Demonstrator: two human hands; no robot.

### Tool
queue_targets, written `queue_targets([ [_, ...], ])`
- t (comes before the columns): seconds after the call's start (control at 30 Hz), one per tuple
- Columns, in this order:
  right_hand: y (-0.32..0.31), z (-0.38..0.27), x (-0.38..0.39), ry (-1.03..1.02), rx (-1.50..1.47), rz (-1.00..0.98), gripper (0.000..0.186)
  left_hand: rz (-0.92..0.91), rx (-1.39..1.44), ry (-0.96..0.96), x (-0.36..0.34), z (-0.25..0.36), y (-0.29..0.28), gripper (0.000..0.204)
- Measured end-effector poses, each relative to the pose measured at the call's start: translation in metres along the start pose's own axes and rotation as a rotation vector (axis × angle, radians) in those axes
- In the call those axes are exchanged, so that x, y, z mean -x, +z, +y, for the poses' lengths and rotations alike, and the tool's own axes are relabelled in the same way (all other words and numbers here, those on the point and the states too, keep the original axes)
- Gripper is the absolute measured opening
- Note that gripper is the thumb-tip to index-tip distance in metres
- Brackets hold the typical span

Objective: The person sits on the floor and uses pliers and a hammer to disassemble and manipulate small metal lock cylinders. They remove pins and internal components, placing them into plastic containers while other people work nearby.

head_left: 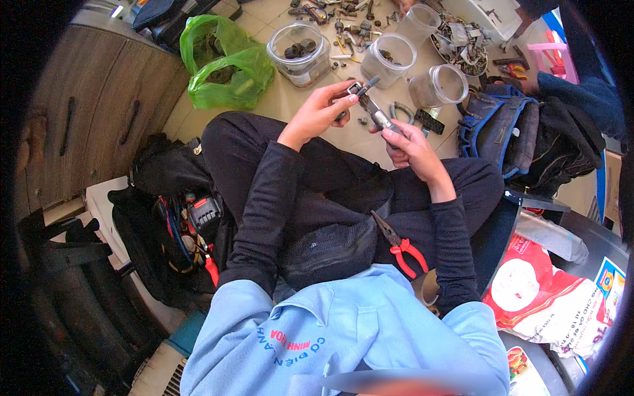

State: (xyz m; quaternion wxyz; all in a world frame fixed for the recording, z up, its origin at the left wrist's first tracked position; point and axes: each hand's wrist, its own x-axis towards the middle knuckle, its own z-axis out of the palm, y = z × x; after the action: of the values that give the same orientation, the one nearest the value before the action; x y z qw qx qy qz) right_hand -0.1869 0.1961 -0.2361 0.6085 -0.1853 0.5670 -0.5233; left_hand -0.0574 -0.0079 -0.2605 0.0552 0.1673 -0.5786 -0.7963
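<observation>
Wrench (373,109) gripped by both hands; beyond it, clear jars (300,53) hold dark metal parts; a green bag (228,66) sits left.

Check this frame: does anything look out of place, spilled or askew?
Yes. Red-handled pliers lie loose on the person's lap, away from both hands. A clear plastic jar lies tipped on its side on the tiled floor among scattered metal parts.

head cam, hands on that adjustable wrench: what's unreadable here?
- Small part at the wrench jaw end: too small to identify, partly behind the left hand fingers.
- Wrench handle end: wrapped by the right hand.
- Clear jars: contents too small to tell.
- Open tool bag: dark, contents tangled.
- Rim: black, fisheye-cropped.
</observation>
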Motion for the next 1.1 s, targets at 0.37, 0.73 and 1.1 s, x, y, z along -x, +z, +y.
queue_targets([
  [0.37,0.024,0.015,-0.002,-0.483,0.667,0.604,0.040,0.193,-0.223,0.161,-0.004,-0.015,0.010,0.037],
  [0.73,0.031,0.015,0.004,-0.915,1.199,0.752,0.038,0.184,-0.021,0.162,-0.005,-0.018,0.018,0.034],
  [1.1,0.028,0.025,-0.004,-0.621,0.583,0.642,0.038,0.352,-0.420,0.272,-0.007,-0.025,0.016,0.035],
])
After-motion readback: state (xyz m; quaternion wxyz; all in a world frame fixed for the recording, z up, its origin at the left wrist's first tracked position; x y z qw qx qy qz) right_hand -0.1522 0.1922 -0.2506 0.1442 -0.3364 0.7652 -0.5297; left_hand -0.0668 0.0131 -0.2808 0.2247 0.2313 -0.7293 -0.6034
